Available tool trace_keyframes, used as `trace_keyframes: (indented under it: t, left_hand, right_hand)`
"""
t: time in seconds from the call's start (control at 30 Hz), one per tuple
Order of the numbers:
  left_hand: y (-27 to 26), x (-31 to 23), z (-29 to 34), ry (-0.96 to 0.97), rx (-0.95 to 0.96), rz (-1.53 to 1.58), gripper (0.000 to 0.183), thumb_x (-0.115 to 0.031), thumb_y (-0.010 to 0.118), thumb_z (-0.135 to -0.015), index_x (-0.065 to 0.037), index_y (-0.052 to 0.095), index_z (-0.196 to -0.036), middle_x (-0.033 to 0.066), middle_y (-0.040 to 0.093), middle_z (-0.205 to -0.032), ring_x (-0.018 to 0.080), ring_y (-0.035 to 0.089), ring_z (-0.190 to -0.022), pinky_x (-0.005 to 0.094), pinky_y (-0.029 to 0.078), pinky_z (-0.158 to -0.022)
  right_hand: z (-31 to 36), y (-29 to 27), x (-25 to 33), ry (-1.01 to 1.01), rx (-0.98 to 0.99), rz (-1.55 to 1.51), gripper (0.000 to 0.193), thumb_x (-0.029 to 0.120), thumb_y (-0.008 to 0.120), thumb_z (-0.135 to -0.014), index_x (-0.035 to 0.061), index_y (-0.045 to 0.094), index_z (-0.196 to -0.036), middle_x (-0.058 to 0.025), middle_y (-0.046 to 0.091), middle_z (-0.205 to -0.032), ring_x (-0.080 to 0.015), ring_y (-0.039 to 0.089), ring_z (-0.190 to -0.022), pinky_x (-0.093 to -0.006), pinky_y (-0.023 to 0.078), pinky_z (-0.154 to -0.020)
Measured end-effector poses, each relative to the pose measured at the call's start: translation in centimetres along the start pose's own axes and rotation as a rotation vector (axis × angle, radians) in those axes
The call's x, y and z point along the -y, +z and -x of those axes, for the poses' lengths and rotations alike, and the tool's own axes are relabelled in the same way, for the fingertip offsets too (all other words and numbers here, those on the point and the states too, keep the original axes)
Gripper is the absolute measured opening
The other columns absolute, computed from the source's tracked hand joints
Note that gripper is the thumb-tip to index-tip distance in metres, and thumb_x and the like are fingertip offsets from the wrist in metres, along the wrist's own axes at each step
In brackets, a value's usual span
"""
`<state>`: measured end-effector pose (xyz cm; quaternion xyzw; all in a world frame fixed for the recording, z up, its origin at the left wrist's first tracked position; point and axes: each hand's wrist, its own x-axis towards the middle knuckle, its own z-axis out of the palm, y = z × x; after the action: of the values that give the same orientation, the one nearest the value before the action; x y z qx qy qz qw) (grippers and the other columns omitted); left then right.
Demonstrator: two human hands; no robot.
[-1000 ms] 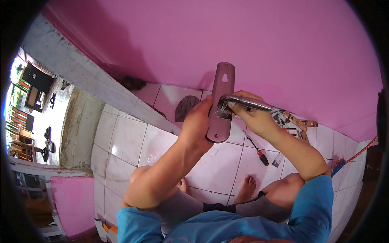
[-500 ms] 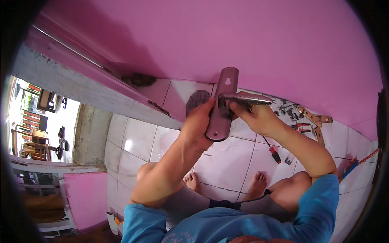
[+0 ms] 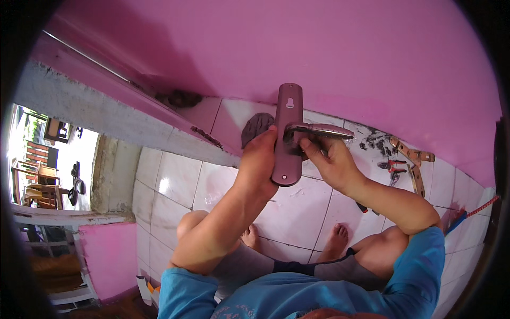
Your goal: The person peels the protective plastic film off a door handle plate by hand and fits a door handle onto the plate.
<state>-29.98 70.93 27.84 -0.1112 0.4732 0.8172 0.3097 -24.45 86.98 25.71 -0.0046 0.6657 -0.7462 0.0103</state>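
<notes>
A bronze-coloured door handle hangs in front of me, its long backplate [image 3: 289,159] upright and its lever [image 3: 326,131] pointing right. A keyhole cut-out shows near the plate's top end. My left hand [image 3: 259,162] is closed round the plate's left edge, its fingers mostly hidden behind the metal. Just under the lever, beside its base, my right hand [image 3: 337,167] is closed with the thumb pressed against the handle. The right hand's other fingers are partly covered by the lever.
A dark grey lump, perhaps a cloth [image 3: 257,129], sits beyond my left hand by the pink wall [image 3: 340,58]. To the right, red-handled pliers [image 3: 392,166], bronze plates [image 3: 419,156] and dark scraps [image 3: 376,142] lie on the tiles. A screwdriver [image 3: 362,208] is partly hidden under my right forearm.
The handle has shifted slightly left and stands straighter, with both hands moving along. My right forearm now covers most of the screwdriver.
</notes>
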Motion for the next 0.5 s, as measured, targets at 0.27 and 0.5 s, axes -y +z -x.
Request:
trace_keyframes:
  t: [0.27,0.5]
  left_hand:
    - [0.1,0.5,0.5,0.142,-0.21,-0.069,0.04,-0.033,0.045,-0.109,0.0,0.054,-0.131,0.0081,0.064,-0.117,0.0148,0.061,-0.104,0.0305,0.049,-0.089]
    - [-1.2,1.6,-0.6,0.266,-0.225,-0.14,0.045,-0.037,0.045,-0.109,0.0,0.051,-0.134,0.0096,0.061,-0.122,0.0157,0.057,-0.11,0.0304,0.046,-0.095]
  right_hand:
    - [-0.6,1.2,-1.5,-0.047,-0.084,0.046,0.03,0.022,0.062,-0.102,0.0004,0.067,-0.121,-0.0061,0.071,-0.107,-0.0125,0.061,-0.097,-0.0299,0.048,-0.089]
    - [-1.9,2.9,-1.6,-0.077,-0.185,0.14,0.026,0.017,0.073,-0.094,0.0019,0.072,-0.116,-0.0053,0.07,-0.097,-0.0111,0.059,-0.089,-0.0287,0.049,-0.083]
